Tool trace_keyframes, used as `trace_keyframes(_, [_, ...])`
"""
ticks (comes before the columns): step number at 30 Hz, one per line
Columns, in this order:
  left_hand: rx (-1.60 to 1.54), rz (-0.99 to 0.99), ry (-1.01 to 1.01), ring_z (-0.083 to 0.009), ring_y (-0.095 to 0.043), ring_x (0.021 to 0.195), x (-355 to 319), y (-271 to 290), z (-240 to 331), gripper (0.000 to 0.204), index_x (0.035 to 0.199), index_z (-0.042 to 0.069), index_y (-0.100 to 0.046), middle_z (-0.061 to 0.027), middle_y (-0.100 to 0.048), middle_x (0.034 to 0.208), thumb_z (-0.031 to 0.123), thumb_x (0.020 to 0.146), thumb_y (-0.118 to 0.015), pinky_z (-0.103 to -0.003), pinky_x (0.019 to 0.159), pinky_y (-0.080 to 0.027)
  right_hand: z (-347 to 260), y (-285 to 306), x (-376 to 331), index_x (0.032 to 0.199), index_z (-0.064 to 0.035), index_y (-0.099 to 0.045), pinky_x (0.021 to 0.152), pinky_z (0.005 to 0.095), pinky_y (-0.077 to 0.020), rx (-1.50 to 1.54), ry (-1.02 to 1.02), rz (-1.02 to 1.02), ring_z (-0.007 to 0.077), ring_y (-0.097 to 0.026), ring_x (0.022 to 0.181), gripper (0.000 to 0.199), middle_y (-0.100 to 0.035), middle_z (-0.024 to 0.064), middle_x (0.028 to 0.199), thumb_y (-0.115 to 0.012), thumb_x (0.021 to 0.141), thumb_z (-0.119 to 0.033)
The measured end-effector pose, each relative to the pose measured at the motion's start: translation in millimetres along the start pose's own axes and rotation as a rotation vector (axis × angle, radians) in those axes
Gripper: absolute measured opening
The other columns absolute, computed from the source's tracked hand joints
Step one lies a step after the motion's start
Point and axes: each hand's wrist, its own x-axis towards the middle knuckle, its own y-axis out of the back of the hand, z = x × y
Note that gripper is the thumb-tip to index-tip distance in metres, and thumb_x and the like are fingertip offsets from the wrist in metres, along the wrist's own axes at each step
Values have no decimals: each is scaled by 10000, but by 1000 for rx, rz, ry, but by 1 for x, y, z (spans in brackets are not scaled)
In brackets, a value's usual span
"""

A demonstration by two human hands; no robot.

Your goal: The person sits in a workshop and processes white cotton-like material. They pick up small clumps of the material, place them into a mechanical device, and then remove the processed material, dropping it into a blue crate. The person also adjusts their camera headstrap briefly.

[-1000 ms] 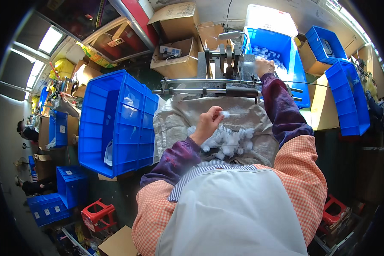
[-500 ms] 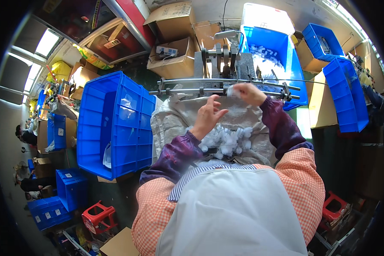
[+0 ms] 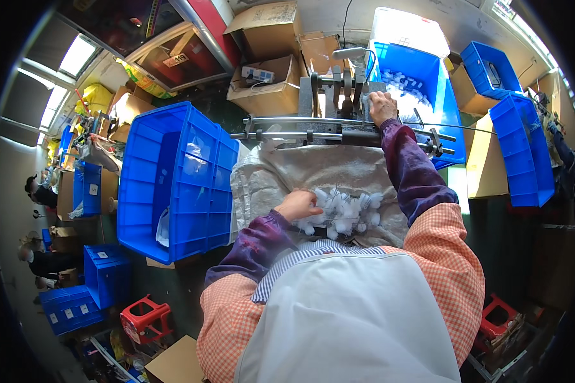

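A heap of small white bristled pieces, like brush heads [image 3: 345,214], lies on a grey cloth [image 3: 281,169] in front of me. My left hand [image 3: 298,205] is at the heap's left edge, its fingers forward and its thumb apart, with nothing seen in it. My right hand [image 3: 383,107] is farther off, at the right side of a dark metal machine [image 3: 329,96]. Its fingers are curled down over something beneath them that they hide. Two metal rods [image 3: 281,121] run across the machine's near side.
A blue bin [image 3: 447,108] holding similar white pieces stands right of the machine. A big blue crate [image 3: 201,185] stands left of the cloth. Cardboard boxes [image 3: 262,89] sit behind it. Red stools [image 3: 145,319] are on the floor, and other people are at the far left.
My right hand has gone from the rods, where it held a white piece, forward to the machine's right side. My left hand has come back toward me, down to the heap.
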Motion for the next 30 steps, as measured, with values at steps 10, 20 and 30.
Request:
trace_keyframes(10, [-152,-40,-23,-305,-606,828,2,9,-1,239,808,50,-650,-145,-641,827,256,686,-640,-374,744,-473,0,6,7,980,-187,-619,887,408,-345,-38,-153,-130,227,-501,1057,201,-601,1,1024,-542,806,-252])
trace_keyframes(20, [-182,21,-49,-335,-591,876,-1,17,-3,267,893,13,-629,-195,-627,875,188,699,-573,-373,799,-462,11,0,-2,958,-174,-620,839,422,-362,1,-193,-52,282,-558,963,200,-602,82,958,-522,819,-279])
trace_keyframes(30, [-316,378,14,-328,-593,854,4,19,-10,229,895,-6,-603,-189,-613,888,-40,702,-484,-369,768,-471,11,5,-5,951,-260,-639,867,429,-314,4,-189,-54,236,-497,1021,185,-568,39,954,-575,799,-345])
